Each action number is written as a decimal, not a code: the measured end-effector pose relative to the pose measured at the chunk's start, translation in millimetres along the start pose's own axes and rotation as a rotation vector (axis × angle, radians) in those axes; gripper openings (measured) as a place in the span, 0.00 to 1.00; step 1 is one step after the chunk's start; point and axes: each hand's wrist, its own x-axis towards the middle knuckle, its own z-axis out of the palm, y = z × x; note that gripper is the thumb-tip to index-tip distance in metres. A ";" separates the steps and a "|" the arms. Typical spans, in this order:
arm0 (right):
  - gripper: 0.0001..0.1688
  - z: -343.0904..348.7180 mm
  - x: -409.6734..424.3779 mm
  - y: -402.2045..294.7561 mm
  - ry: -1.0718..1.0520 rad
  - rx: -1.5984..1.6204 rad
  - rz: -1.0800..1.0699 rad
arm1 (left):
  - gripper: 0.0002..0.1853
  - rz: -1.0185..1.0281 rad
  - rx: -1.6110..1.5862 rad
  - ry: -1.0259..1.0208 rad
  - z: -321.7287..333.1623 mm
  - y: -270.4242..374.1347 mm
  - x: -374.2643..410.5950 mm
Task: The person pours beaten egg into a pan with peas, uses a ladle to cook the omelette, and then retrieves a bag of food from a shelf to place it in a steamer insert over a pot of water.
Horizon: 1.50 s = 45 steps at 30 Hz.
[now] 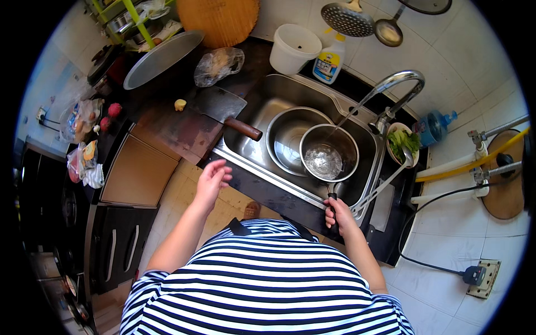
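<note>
My right hand (341,215) is closed around the black handle of a small metal saucepan (307,148). Water from the chrome faucet (404,83) runs into the pan, which overlaps a larger stainless steel basin (278,157) in the sink (251,140). My left hand (212,180) is raised in front of the counter edge, fingers loosely curled and apart, holding nothing. Beyond it a cleaver (222,102) lies with its wooden handle jutting over the sink's left side. A piece of peeled ginger (180,104) lies left of the blade.
A bowl of leafy greens (402,144) with a long-handled slotted utensil (379,188) stands right of the sink. A white bucket (289,52) and spray bottle (330,63) stand behind it. Back left are a plastic bag (220,67) and large metal lid (163,60).
</note>
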 end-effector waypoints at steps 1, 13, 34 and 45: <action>0.13 0.4 -0.3 0.2 0.004 -0.009 -0.001 | 0.14 0.091 0.062 0.051 -2.9 -7.6 13.1; 0.12 4.2 -0.5 -1.8 0.029 -0.011 0.015 | 0.32 0.623 1.388 0.387 -13.6 -15.1 112.4; 0.13 9.3 -2.4 -6.6 0.095 -0.018 0.053 | 0.32 0.650 1.600 0.220 -7.9 -23.8 115.4; 0.14 9.7 -2.8 -9.0 0.092 -0.041 0.055 | 0.32 0.676 1.612 0.241 -9.1 -26.8 116.2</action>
